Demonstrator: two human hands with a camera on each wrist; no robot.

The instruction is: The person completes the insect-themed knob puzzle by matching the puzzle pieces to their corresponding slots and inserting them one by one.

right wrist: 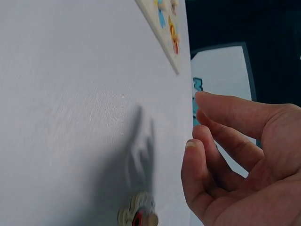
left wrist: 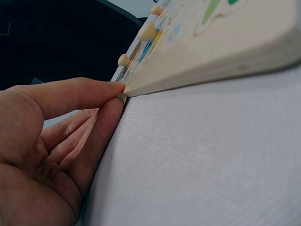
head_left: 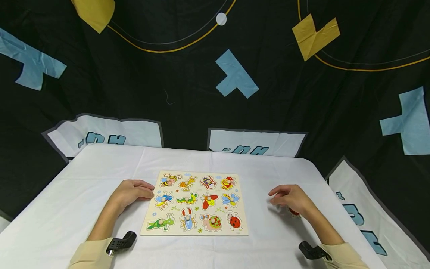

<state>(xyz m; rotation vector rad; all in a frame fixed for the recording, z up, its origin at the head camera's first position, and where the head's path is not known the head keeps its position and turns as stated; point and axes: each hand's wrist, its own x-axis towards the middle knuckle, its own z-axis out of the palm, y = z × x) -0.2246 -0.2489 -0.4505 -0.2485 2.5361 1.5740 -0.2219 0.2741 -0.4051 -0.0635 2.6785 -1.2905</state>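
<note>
A wooden peg puzzle board with insect pictures lies flat on the white table. My left hand is at the board's left edge; in the left wrist view its fingertips pinch that edge. To the right of the board, my right hand hovers over the cloth, fingers loosely bent and holding nothing. Beneath it lies a loose red ladybug puzzle piece, mostly hidden by the hand in the head view. The right wrist view shows that knobbed piece below the fingers, apart from them.
A white cloth covers the table. Behind it hangs a black curtain with blue and yellow patches. Each wrist wears a small black camera, such as the left wrist camera. A ladybug picture fills the board's near right corner.
</note>
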